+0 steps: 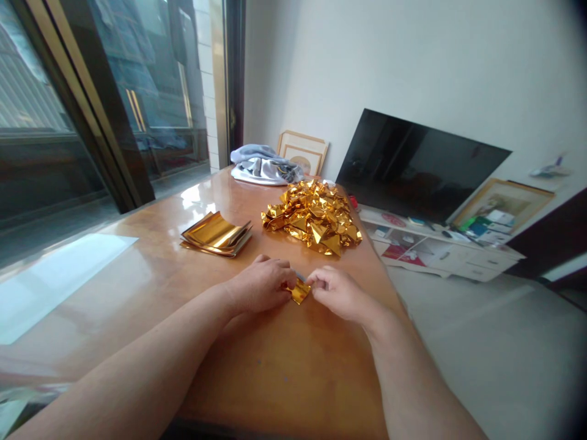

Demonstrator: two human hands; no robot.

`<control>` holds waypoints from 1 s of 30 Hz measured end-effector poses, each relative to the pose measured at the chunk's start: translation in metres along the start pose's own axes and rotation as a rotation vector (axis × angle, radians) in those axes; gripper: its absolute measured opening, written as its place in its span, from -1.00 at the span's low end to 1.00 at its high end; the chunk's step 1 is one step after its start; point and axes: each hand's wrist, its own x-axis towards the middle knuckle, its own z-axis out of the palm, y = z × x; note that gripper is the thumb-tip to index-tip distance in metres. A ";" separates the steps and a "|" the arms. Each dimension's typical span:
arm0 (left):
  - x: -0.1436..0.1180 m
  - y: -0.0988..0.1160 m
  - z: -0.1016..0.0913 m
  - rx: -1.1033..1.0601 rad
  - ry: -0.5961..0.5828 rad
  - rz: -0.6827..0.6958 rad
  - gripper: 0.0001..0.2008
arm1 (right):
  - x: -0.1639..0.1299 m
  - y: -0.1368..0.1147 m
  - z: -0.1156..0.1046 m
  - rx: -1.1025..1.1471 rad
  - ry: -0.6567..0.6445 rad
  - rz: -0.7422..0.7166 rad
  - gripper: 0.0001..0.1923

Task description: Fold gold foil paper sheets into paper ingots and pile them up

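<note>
Head view: the left hand (pixel 262 285) and right hand (pixel 334 292) meet over the glossy brown wooden table (pixel 284 373), near its right edge. Both hands pinch one small folded piece of gold foil paper (pixel 299 291) between fingertips; the piece lies low against the tabletop. Beyond the hands sits a loose heap of folded gold foil pieces (pixel 312 217). To its left, apart from it, lies a flat stack of gold foil sheets (pixel 215 234) (top sheet curled upward). A crumpled grey-white cloth (pixel 263 165) rests at the table's far end.
</note>
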 end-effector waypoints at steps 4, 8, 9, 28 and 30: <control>0.000 -0.003 0.000 -0.012 -0.015 0.001 -0.85 | -0.003 -0.009 -0.002 -0.076 0.034 -0.033 -0.84; 0.000 -0.004 0.000 -0.020 -0.019 0.006 -0.83 | -0.004 -0.019 -0.002 -0.140 0.063 -0.136 -0.82; 0.000 -0.004 0.000 -0.018 -0.018 0.007 -0.83 | -0.003 -0.020 -0.002 -0.152 0.049 -0.152 -0.83; -0.001 -0.003 0.002 -0.040 0.009 -0.012 -0.88 | -0.002 -0.009 -0.002 -0.175 -0.043 -0.047 -0.84; -0.001 -0.005 0.003 -0.040 0.003 -0.007 -0.89 | -0.002 -0.010 -0.003 -0.165 -0.056 -0.043 -0.86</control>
